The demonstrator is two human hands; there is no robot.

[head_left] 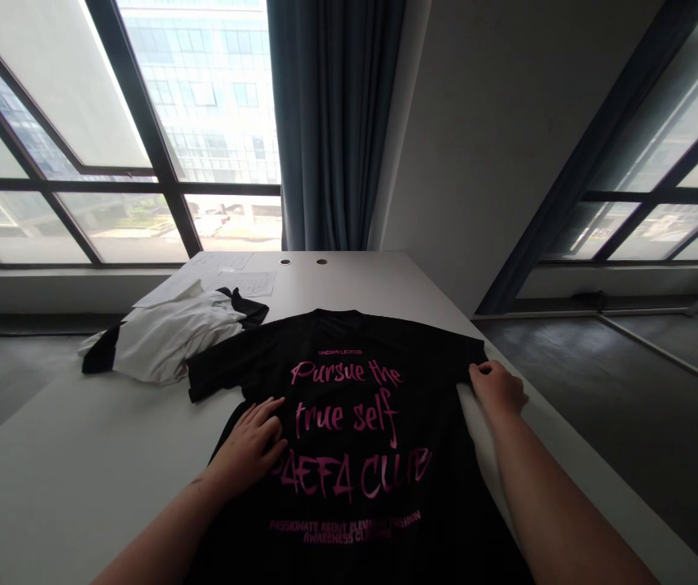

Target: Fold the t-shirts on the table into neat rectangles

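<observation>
A black T-shirt [349,439] with pink lettering lies spread on the white table [80,455], its collar toward the far end. My left hand [255,443] rests on the shirt's left side beside the print, fingers apart. At the right sleeve, my right hand [496,388] pinches the cuff's lower corner between thumb and fingers. The shirt's lower hem is out of frame.
A crumpled white and black garment [162,337] lies beyond the left sleeve. Paper sheets [248,283] are behind it. Two round holes are near the table's far edge. A blue curtain [333,122] hangs beyond.
</observation>
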